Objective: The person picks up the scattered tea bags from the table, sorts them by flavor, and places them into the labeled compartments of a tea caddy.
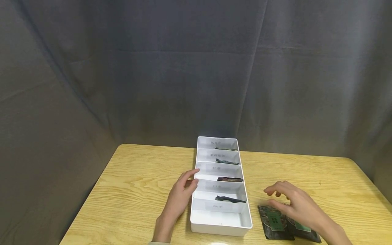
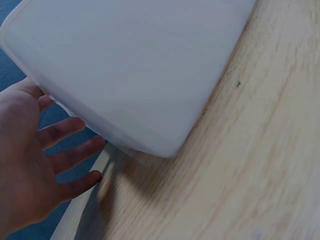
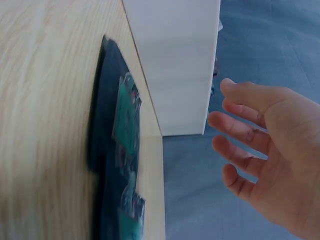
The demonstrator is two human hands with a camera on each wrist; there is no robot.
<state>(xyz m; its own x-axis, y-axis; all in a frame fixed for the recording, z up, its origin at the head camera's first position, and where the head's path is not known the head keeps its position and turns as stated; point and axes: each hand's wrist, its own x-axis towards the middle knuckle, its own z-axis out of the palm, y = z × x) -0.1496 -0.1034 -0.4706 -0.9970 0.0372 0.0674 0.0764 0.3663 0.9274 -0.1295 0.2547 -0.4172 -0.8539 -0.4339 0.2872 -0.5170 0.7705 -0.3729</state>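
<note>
A long white divided box [image 1: 218, 230] stands on the table. My left hand [image 1: 179, 195] is at its left side, fingertips at the rim and, in the left wrist view, loosely spread along the outer wall [image 2: 125, 75]. Two dark sachets with green labels, a left one [image 1: 274, 223] and a right one [image 1: 307, 234], lie side by side to the right of the box. Over them is my right hand [image 1: 295, 200], empty, with fingers loosely bent; it partly hides the right sachet. The right wrist view shows this hand [image 3: 285, 145] raised away from the sachets [image 3: 125, 120].
Labelled compartments run front to back in the box. One thin packet stands in each of the rear ones, including a dark packet [image 1: 231, 199] and a reddish one [image 1: 230, 179]. The nearest compartment's floor [image 1: 218, 217] is bare. A grey curtain [image 1: 183, 85] hangs behind the wooden table [image 1: 131, 194].
</note>
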